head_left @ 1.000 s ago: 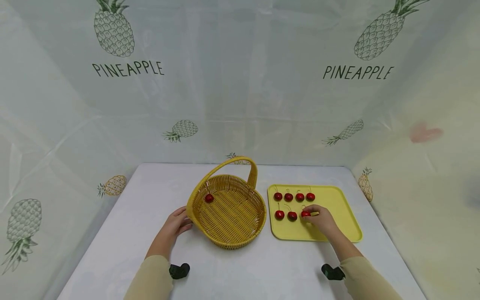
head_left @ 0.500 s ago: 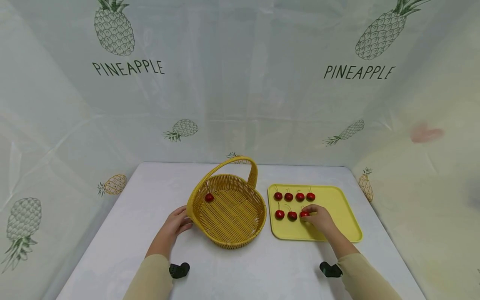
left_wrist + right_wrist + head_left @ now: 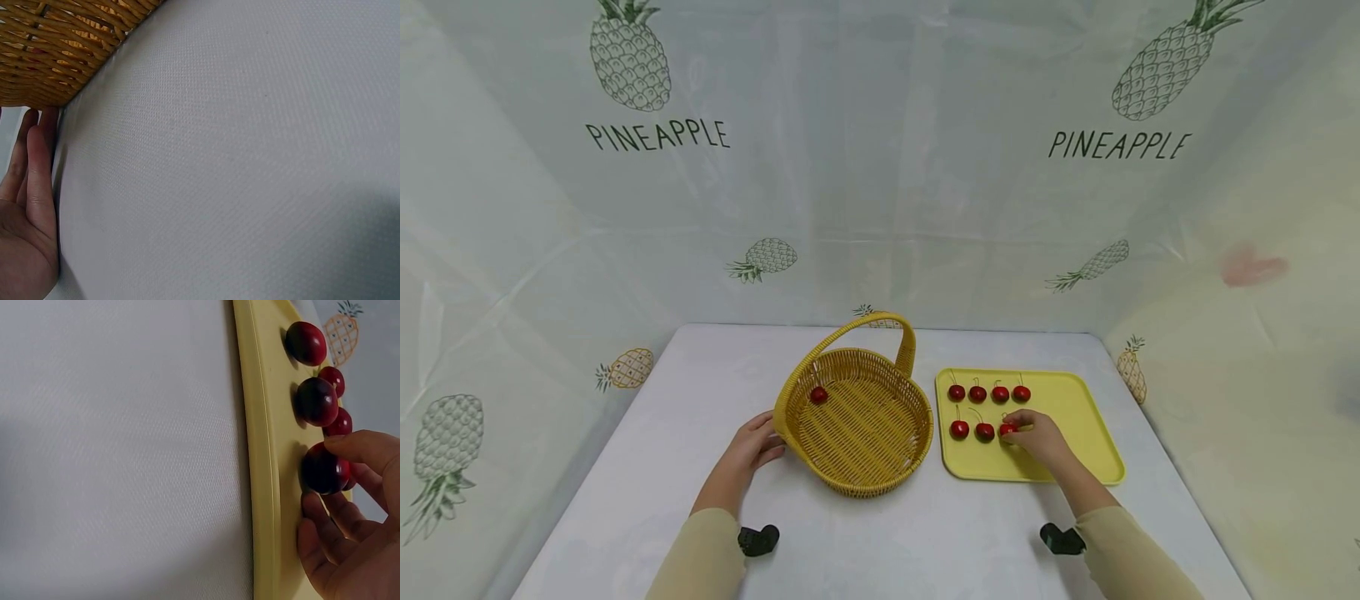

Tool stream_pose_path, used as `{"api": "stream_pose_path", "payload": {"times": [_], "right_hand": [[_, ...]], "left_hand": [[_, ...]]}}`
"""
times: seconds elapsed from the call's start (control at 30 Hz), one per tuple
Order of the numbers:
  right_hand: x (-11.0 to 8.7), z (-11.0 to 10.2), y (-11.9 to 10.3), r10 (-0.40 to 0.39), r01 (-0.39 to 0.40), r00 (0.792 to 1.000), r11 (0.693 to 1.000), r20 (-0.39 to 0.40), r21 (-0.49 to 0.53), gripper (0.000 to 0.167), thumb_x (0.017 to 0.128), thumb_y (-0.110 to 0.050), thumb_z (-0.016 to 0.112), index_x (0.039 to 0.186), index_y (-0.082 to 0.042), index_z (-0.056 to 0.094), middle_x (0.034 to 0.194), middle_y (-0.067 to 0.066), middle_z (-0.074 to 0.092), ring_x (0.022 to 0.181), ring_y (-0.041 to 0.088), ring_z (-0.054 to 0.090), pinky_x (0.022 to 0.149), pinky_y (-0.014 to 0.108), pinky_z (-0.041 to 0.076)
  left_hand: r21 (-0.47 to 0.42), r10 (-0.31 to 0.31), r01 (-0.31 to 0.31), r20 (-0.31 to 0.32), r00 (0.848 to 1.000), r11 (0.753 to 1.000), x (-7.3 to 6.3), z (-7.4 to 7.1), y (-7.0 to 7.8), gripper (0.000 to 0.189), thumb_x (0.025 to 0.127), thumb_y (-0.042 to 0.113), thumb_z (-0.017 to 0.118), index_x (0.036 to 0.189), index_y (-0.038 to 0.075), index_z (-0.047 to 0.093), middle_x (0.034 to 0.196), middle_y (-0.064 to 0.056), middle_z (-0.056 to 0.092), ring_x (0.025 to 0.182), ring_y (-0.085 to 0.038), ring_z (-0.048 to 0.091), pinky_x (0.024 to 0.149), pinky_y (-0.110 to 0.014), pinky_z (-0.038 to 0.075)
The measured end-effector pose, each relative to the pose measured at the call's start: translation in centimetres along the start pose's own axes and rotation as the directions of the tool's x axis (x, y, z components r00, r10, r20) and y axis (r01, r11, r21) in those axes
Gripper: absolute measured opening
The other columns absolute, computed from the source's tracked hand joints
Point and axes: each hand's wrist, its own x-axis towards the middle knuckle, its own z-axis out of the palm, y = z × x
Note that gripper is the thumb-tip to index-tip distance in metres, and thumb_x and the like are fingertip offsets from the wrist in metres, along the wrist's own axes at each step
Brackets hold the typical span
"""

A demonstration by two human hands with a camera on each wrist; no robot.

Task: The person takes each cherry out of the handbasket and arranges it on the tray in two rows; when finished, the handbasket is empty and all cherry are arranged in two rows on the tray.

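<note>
My left hand point(image 3: 751, 446) rests against the left side of a yellow wicker basket point(image 3: 865, 433) with a tall arched handle. In the left wrist view its fingers point(image 3: 39, 181) look straight and touch the woven wall point(image 3: 56, 59). A red cherry point(image 3: 817, 396) lies inside the basket at its left. On the yellow tray point(image 3: 1075, 417), my right hand point(image 3: 1037, 437) pinches a cherry point(image 3: 326, 469) between thumb and fingers, at the right end of the front row. Beside it sit two more cherries point(image 3: 984, 432), and a back row of cherries point(image 3: 1000, 394) lies behind, stems upward.
Basket and tray stand side by side on a white table point(image 3: 850, 550), with a narrow gap between them. A pale curtain point(image 3: 880, 183) printed with pineapples hangs behind and around the table.
The right hand and the cherry it pinches have shifted very slightly left on the tray. The left hand and the basket have stayed in place.
</note>
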Motion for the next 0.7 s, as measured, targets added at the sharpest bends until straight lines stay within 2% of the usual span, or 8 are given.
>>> {"api": "stream_pose_path", "payload": {"times": [0.17,0.4,0.7], "right_hand": [[-0.1,-0.09,-0.05,-0.004,0.004,1.0,1.0,0.01,0.006,0.023,0.084,-0.005,0.074,0.103,0.003,0.067,0.101,0.014,0.063,0.09,0.028,0.055,0.07,0.032,0.045],[-0.2,0.0,-0.2,0.031,-0.032,0.999,0.999,0.009,0.028,0.024,0.084,-0.006,0.074,0.105,0.004,0.067,0.106,0.017,0.062,0.093,0.029,0.056,0.072,0.033,0.046],[-0.37,-0.3,-0.23,0.033,-0.033,0.999,0.999,0.014,0.023,0.026,0.086,-0.009,0.073,0.108,0.002,0.066,0.107,0.016,0.062,0.093,0.028,0.055,0.075,0.036,0.044]], "left_hand": [[0.003,-0.003,0.003,-0.013,1.0,1.0,-0.12,0.13,0.14,0.054,0.095,0.032,0.065,0.14,0.005,0.051,0.105,-0.002,0.067,0.087,-0.015,0.066,0.076,-0.03,0.055],[0.014,-0.004,0.004,-0.008,1.0,1.0,-0.19,0.03,0.12,0.057,0.094,0.035,0.065,0.14,0.005,0.05,0.107,-0.002,0.067,0.088,-0.014,0.066,0.077,-0.03,0.054],[0.004,-0.001,0.001,-0.001,1.0,1.0,-0.01,-0.11,0.02,0.06,0.092,0.037,0.068,0.139,0.005,0.052,0.106,-0.002,0.068,0.088,-0.015,0.066,0.077,-0.031,0.054]]}}
